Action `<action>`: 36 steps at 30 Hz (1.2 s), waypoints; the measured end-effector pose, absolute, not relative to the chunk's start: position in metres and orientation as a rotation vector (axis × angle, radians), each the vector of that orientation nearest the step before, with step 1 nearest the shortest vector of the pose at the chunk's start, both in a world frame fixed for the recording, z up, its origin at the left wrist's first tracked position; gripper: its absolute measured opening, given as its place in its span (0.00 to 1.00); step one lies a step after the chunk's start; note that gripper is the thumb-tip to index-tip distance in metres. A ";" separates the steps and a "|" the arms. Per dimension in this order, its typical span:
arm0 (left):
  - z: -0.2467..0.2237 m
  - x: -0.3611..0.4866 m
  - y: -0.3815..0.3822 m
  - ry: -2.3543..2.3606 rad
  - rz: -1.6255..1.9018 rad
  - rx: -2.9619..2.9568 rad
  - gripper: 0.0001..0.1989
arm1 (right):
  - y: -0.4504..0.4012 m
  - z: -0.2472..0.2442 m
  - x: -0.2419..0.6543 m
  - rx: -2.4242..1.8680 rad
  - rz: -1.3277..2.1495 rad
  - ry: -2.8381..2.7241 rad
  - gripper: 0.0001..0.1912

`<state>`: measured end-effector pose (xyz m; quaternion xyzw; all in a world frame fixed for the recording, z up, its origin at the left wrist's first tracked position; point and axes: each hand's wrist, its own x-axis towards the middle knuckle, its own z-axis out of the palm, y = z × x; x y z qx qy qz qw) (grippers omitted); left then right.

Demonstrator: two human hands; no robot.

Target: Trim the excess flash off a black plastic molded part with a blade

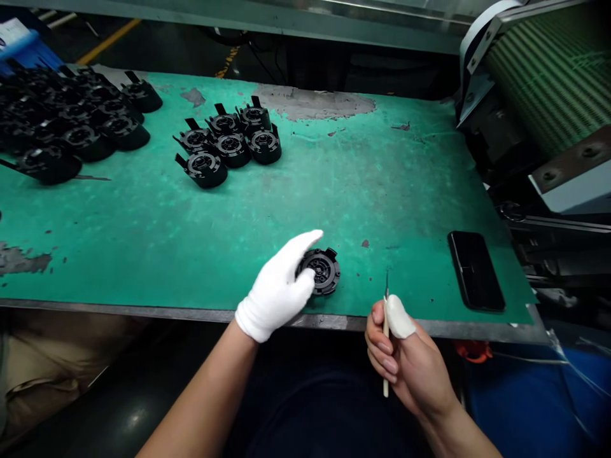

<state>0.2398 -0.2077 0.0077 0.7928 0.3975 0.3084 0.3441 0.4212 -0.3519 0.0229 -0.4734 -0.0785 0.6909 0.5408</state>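
My left hand (277, 286), in a white glove, is at a round black plastic part (325, 272) near the front edge of the table. The thumb lies over the part's near-left side, and the fingers reach around its far-left side, partly hiding it. Ring-shaped ribs and a raised tab show on top of the part. My right hand (405, 350) is bare except for a white cover on the thumb. Between thumb and fingers it pinches a slim knife (386, 331) with a pale handle, its thin dark tip pointing away from me. The knife is apart from the black part.
Several black cylindrical parts (231, 146) stand grouped on the green tabletop (363, 184), with a larger cluster (86, 137) at the far left. A black phone (476, 270) lies at the right. Beyond it rises a machine with a green belt (558, 70). Another person's leg (42, 369) shows lower left.
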 end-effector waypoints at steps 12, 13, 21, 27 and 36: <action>0.005 0.239 -0.247 1.374 0.839 1.954 0.47 | -0.348 0.021 0.431 -1.329 1.579 -0.426 0.14; 0.005 0.240 -0.247 1.363 0.794 1.968 0.45 | -0.347 0.021 0.433 -1.370 1.569 -0.495 0.15; 0.022 0.204 -0.221 1.204 0.699 1.987 0.25 | -0.328 0.021 0.465 -1.696 1.198 -1.688 0.20; 0.008 0.216 -0.239 1.236 0.766 1.967 0.50 | -0.306 0.029 0.463 -1.741 0.819 -2.117 0.21; -0.007 0.233 -0.243 1.412 0.891 2.074 0.43 | -0.274 0.030 0.478 -1.737 0.686 -2.440 0.20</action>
